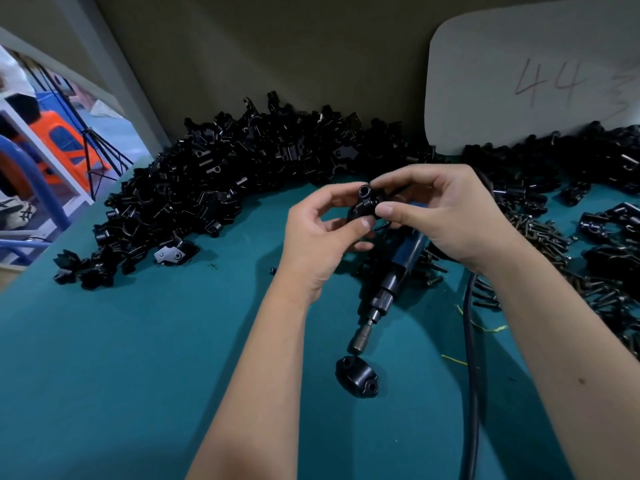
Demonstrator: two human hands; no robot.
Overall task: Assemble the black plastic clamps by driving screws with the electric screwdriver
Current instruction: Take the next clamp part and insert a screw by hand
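Note:
A black plastic clamp (pixel 364 202) is held up over the table between both hands. My left hand (pixel 318 237) pinches it from below with thumb and fingers. My right hand (pixel 440 209) pinches its right side with thumb and forefinger. Under the hands the electric screwdriver (pixel 391 282) lies on the green table (pixel 138 358), its bit pointing towards me. A single black clamp half (pixel 356 375) lies just in front of the bit. Dark screws (pixel 540 233) lie heaped to the right.
A big heap of black clamp parts (pixel 207 188) curves along the back and left of the table. More black parts (pixel 609 223) lie at the right. A white board marked 44 (pixel 533 74) leans on the wall. The screwdriver's black cable (pixel 471 375) runs towards me.

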